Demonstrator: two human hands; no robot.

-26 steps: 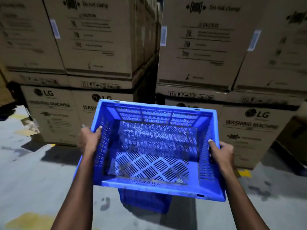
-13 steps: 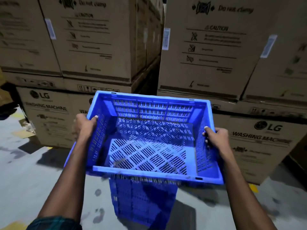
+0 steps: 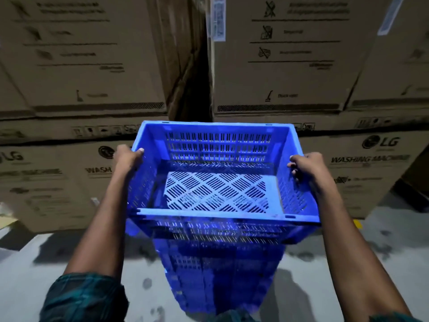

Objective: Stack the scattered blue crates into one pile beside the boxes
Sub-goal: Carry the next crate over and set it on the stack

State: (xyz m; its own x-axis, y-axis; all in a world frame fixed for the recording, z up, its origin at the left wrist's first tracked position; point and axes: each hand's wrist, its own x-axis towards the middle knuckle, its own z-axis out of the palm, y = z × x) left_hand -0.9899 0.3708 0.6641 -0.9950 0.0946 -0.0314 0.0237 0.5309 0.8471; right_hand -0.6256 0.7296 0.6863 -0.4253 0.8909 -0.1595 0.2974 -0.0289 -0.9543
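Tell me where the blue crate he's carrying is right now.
In the head view the blue crate is centre frame, held by the left hand and right hand, above the crate pile, before the cardboard boxes.

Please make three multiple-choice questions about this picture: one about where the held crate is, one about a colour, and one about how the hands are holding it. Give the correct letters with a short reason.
1. Where is the held crate?
A. Over the pile of crates
B. On top of a cardboard box
C. Flat on the floor

2. What colour is the crate?
A. Green
B. Blue
C. Red

3. How is the crate held?
A. By the left hand only
B. By nobody
C. By the left hand and right hand, one on each side rim

Answers:
1 A: blue crates show directly beneath it.
2 B: its walls and floor are blue.
3 C: each hand has a closed grip on a side rim.
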